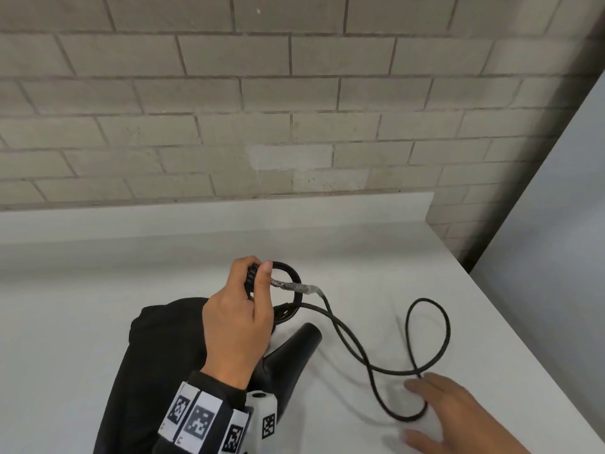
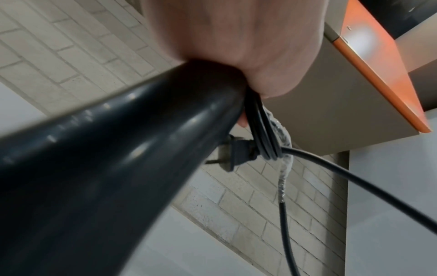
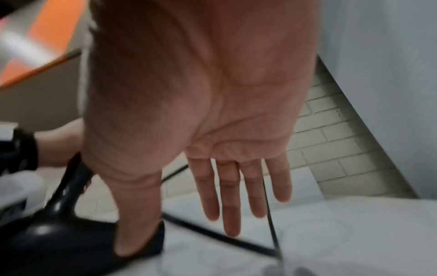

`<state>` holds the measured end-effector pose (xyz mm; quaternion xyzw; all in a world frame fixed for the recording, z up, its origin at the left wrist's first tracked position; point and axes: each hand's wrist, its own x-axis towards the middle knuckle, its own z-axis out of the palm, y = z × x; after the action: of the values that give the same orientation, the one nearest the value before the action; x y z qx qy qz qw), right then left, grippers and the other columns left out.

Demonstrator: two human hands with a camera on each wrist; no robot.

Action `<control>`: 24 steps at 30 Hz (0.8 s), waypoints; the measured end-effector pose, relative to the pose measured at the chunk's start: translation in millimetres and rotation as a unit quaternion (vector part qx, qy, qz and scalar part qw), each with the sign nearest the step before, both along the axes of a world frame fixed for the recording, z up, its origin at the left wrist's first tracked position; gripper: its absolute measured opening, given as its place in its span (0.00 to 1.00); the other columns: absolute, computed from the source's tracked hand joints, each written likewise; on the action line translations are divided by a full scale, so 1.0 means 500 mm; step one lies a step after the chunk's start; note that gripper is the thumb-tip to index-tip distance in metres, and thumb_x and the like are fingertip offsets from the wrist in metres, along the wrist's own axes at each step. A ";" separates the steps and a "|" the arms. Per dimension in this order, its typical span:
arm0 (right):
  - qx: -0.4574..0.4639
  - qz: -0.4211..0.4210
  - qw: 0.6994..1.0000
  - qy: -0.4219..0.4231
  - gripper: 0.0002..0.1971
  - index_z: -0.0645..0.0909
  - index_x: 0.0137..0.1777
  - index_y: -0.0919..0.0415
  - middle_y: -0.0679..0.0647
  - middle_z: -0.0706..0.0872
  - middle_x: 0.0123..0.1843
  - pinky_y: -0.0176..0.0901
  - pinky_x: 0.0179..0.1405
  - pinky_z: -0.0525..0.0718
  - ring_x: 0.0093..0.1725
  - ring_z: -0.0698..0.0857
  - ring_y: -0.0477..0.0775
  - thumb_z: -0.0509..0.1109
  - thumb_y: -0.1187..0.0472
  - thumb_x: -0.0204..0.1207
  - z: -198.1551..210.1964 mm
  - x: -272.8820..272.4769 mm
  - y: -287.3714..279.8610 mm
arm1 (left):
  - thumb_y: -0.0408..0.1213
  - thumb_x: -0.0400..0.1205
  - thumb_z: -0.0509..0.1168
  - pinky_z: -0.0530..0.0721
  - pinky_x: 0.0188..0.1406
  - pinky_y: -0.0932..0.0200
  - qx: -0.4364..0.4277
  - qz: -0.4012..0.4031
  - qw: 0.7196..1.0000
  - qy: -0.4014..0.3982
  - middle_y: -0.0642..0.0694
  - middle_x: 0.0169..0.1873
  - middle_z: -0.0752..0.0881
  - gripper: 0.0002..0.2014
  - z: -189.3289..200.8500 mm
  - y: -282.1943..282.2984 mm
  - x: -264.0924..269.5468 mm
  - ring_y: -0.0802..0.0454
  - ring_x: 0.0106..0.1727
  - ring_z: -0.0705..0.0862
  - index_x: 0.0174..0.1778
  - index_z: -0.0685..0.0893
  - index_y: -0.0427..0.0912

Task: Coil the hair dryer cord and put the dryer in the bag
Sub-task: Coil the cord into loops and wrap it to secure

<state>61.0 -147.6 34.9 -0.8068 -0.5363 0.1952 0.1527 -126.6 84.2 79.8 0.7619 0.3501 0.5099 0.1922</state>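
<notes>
My left hand [image 1: 244,309] grips the handle end of the black hair dryer [image 1: 288,352] together with several small coils of its black cord [image 1: 288,273]. The left wrist view shows those coils [image 2: 262,134] and the plug [image 2: 236,155] bunched under my fingers against the dryer handle [image 2: 118,158]. A taped stretch of cord [image 1: 302,287] leaves the hand. The loose cord [image 1: 425,335] loops over the white table to the right. My right hand [image 1: 448,407] hovers flat above that loop with straight fingers [image 3: 231,201], holding nothing. A black cloth bag [image 1: 157,355] lies under my left arm.
The white table [image 1: 98,306] runs back to a low ledge and a brick wall [image 1: 262,109]. Its right edge drops off beside a grey panel [image 1: 556,257]. An orange-edged cabinet [image 2: 378,71] hangs overhead in the left wrist view.
</notes>
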 end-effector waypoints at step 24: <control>0.158 -0.159 0.961 0.162 0.31 0.83 0.27 0.64 0.46 0.83 0.20 0.31 0.26 0.76 0.21 0.78 0.41 0.63 0.37 0.76 0.161 -0.130 0.102 | 0.55 0.86 0.54 0.61 0.20 0.77 0.036 0.001 0.999 0.029 0.62 0.19 0.67 0.18 0.006 -0.024 0.000 0.66 0.17 0.67 0.50 0.81 0.45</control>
<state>-4.0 -96.6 115.5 -0.8046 -0.3933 0.2092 0.3926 -126.5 72.3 83.0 0.7825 0.3378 0.5001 0.1533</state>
